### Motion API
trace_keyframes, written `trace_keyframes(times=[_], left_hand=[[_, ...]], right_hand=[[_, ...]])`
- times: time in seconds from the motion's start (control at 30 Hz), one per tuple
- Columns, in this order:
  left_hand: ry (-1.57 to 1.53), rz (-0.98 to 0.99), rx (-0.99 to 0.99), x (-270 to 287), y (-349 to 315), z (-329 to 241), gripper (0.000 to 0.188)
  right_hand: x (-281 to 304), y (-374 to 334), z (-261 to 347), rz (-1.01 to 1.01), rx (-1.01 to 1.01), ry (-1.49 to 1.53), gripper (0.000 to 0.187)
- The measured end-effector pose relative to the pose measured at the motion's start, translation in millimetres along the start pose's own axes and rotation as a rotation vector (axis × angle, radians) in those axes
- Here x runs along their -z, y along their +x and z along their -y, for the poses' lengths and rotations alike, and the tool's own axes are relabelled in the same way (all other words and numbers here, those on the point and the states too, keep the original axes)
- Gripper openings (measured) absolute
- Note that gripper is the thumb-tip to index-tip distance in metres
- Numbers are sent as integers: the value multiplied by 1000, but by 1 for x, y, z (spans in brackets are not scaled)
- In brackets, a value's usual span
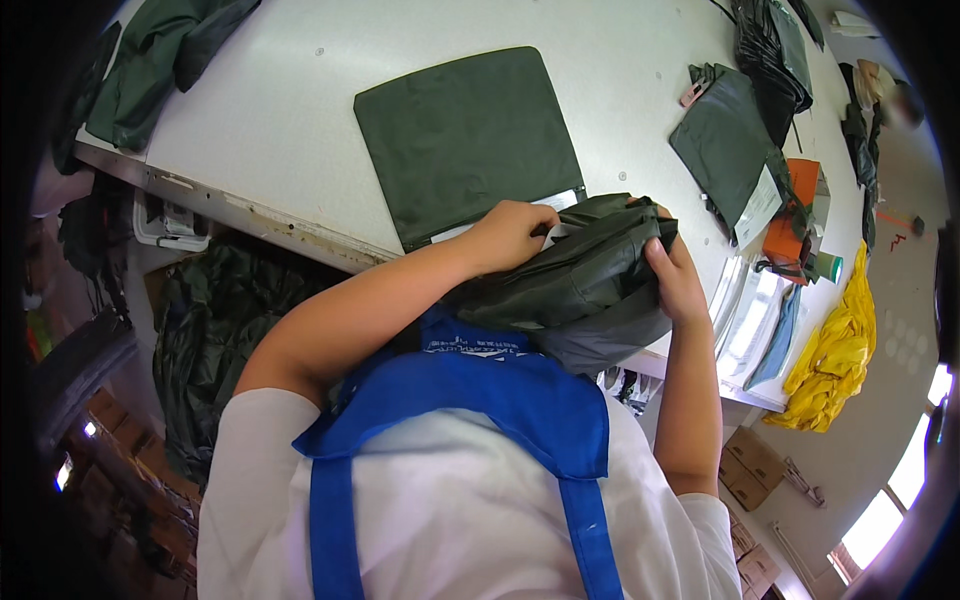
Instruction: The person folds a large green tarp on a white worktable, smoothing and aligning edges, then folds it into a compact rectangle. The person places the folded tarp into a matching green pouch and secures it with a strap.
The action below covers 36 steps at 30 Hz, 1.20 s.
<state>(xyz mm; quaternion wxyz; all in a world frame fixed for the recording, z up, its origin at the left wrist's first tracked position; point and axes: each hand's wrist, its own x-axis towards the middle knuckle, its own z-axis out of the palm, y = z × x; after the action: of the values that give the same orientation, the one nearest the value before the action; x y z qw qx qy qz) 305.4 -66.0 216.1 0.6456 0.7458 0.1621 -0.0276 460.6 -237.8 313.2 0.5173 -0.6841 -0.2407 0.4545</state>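
A bunched dark green fabric piece (570, 285), with a smooth coated look and grey inner side, is gathered against the table's near edge in front of my blue apron. My left hand (510, 235) has its fingers curled closed at the bundle's upper left edge, by a small white bit. Round the bundle's right side my right hand (678, 275) is closed, thumb on the near face and fingers mostly hidden behind the folds. Just beyond the left hand, a flat, squared dark green fabric piece (465, 135) lies on the table, a white strip along its near edge.
The white table (290, 130) has a worn front edge. Green fabric (150, 70) lies at far left. At right are a green pouch (725, 135), an orange box (793, 200), clear bags (750, 310) and hanging yellow fabric (830, 350). Dark fabric (205, 340) is heaped below left.
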Motion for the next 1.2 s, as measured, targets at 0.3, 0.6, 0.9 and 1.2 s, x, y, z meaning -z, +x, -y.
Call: trace_keyframes(times=[0.3, 0.6, 0.9, 1.2], left_hand=[[161, -362, -69, -6, 7, -20, 19], [505, -467, -370, -12, 7, -30, 13], [602, -390, -502, -9, -6, -37, 10], [506, -328, -91, -13, -42, 9, 11]], right_hand=[[-10, 6, -2, -110, -52, -563, 34], [-47, 6, -17, -252, 273, -1423, 31], [-49, 24, -50, -562, 155, -842, 49], [-25, 44, -66, -799, 81, -924, 17]])
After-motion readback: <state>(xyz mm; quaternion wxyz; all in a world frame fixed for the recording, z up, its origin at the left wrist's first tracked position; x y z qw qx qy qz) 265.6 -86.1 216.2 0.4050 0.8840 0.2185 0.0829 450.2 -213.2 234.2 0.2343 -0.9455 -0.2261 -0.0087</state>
